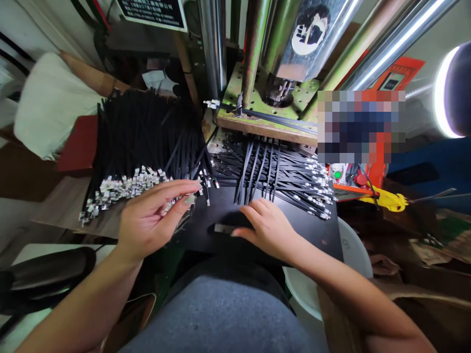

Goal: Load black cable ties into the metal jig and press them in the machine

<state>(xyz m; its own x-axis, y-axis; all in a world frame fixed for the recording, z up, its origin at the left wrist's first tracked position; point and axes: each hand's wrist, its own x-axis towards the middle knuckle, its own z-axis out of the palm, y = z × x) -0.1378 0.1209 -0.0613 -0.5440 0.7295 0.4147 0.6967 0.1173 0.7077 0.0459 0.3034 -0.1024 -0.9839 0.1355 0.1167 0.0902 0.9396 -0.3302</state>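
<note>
On the black board, left hand pinches a clip; right hand rests released.

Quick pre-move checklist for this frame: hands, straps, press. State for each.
1. Left hand on the big pile of black straps: ok, fingertips pinch a metal end at the pile's near edge.
2. Right hand on the black tray: ok, palm down, fingers beside a small metal piece.
3. Both hands away from the press: ok, both sit well below its green plate.
4. Press plate free: not ok, one strap lies across it.
5. Right pile of straps tidy: not ok, they are fanned out and crossed.
6. Press running or stopped: cannot tell.
</note>
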